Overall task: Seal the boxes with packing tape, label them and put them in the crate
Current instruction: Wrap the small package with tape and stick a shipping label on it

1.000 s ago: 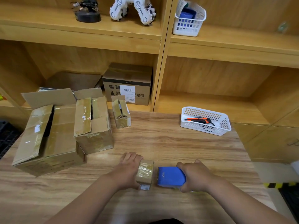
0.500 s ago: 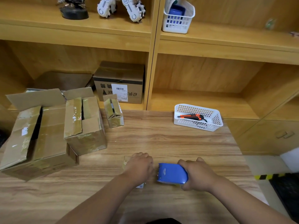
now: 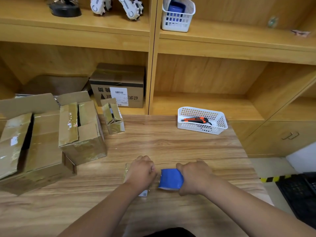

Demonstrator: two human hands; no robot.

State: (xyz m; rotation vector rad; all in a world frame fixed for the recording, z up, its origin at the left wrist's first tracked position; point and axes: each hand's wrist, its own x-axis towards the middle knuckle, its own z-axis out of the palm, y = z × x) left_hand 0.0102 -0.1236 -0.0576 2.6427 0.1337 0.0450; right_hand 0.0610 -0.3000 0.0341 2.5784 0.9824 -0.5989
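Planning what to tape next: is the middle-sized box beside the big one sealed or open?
Open. The middle-sized box shows a dark gap between its top flaps, and a rear flap stands up.

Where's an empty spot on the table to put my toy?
The biggest bare stretch of the wooden table is the middle, between the small taped cardboard box, the white plastic basket and the left hand and right hand in front. Right of the right hand is bare too. The left side is crowded with big open cardboard boxes.

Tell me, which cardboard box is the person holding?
The small taped box under the left hand, beside the blue device; the other boxes sit untouched farther back.
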